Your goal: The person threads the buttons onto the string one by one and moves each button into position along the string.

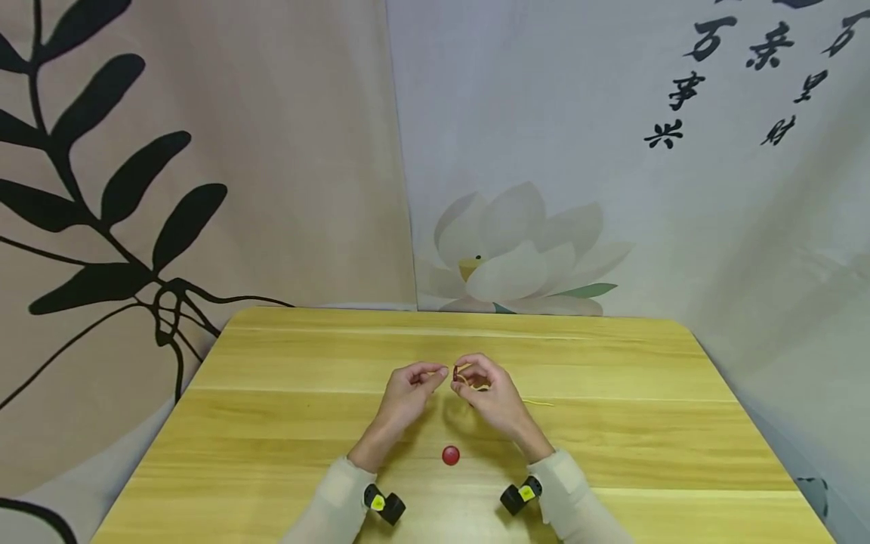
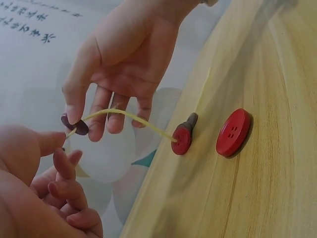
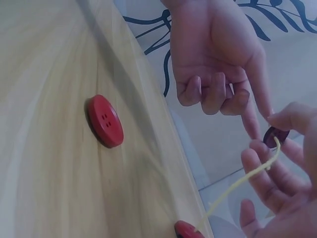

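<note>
A dark red button (image 1: 455,373) is pinched between thumb and finger of my right hand (image 1: 492,394), above the table. Yellow string (image 2: 130,115) runs through it. On the other side my left hand (image 1: 408,394) pinches the short string end (image 2: 72,133) with thumb and forefinger, its other fingers curled loosely. From the dark button the string arcs down to a threaded red button (image 2: 182,141), with a dark grey piece (image 2: 190,122) right behind it. A larger red button (image 1: 451,455) with several holes lies loose on the table between my forearms.
The string's far end (image 1: 540,403) trails on the wooden table (image 1: 285,453) to the right of my right hand. Printed cloth hangings (image 1: 306,151) stand behind the table's back edge. A black camera is strapped at each wrist.
</note>
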